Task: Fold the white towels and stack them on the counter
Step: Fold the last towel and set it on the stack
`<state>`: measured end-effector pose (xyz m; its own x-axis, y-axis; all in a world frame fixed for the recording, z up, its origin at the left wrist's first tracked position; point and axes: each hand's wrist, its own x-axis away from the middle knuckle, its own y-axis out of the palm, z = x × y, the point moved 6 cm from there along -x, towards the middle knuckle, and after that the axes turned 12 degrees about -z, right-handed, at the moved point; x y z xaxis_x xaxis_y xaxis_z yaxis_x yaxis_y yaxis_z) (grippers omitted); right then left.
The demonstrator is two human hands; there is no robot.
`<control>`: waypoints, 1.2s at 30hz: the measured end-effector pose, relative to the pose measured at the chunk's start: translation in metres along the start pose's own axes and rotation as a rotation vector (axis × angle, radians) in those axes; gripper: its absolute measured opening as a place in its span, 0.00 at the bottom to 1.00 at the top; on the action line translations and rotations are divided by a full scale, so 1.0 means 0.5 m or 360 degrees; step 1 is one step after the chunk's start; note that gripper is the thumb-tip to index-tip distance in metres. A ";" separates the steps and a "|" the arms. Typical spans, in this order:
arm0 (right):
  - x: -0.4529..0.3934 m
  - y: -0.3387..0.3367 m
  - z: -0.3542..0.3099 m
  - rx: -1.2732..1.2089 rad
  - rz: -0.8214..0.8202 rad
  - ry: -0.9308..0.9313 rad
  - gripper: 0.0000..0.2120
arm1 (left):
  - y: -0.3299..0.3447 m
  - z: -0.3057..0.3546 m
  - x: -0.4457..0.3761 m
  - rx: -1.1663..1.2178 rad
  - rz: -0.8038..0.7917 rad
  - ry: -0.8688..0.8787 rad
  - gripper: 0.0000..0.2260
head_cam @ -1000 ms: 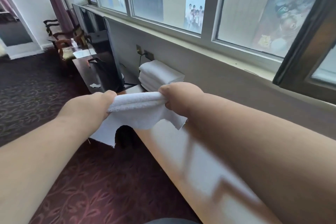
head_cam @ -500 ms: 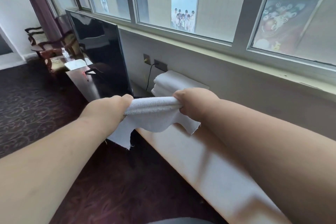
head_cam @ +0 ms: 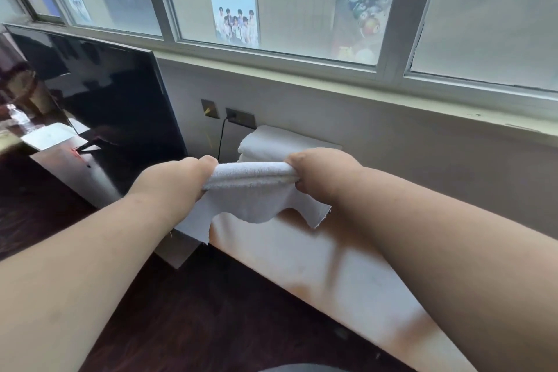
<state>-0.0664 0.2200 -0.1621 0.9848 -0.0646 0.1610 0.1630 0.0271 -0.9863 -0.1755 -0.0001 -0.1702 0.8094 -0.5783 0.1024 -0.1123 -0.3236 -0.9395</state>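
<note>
A white towel [head_cam: 250,193] hangs folded between my two hands, its doubled top edge stretched level and its lower corners drooping. My left hand [head_cam: 178,178] grips the left end and my right hand [head_cam: 320,172] grips the right end, both fists closed on the cloth. Just behind them, a stack of folded white towels [head_cam: 271,142] rests on the pale counter [head_cam: 317,260] against the wall. The towel I hold hangs over the counter's left end.
A black flat screen [head_cam: 99,100] stands on the dark surface to the left, close to the stack. Wall sockets with a black cable [head_cam: 222,142] sit behind the stack. A window sill [head_cam: 392,93] runs above. Dark patterned carpet [head_cam: 196,320] lies below.
The view has swung right and closer to the counter. Both hands have carried the held towel toward the stack, keeping their grip.
</note>
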 end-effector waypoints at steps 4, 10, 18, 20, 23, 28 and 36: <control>-0.059 -0.021 0.032 0.0028 0.0026 0.0036 0.04 | -0.026 -0.008 -0.070 -0.0018 0.0170 0.0050 0.24; -0.143 -0.046 0.088 0.0063 0.0015 0.0087 0.06 | -0.047 -0.015 -0.182 0.0054 0.0293 0.0121 0.20; -0.243 -0.070 0.144 0.0019 -0.0014 0.0251 0.07 | -0.052 -0.045 -0.350 0.0122 0.0483 0.0310 0.16; -0.268 -0.070 0.156 0.0018 -0.0036 0.0307 0.06 | -0.057 -0.051 -0.394 0.0120 0.0498 0.0379 0.16; -0.300 -0.077 0.174 -0.0007 -0.0044 0.0411 0.06 | -0.069 -0.056 -0.461 0.0157 0.0479 0.0495 0.16; -0.351 -0.087 0.198 -0.0065 -0.0051 0.0609 0.05 | -0.096 -0.064 -0.571 0.0179 0.0451 0.0683 0.13; -0.414 -0.095 0.237 -0.0037 -0.0058 0.0859 0.04 | -0.113 -0.061 -0.696 0.0233 0.0362 0.0886 0.17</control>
<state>-0.2712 0.3504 -0.1440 0.8072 -0.5685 0.1590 0.1889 -0.0065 -0.9820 -0.4683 0.1967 -0.1430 0.3480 -0.9374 0.0126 -0.1344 -0.0632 -0.9889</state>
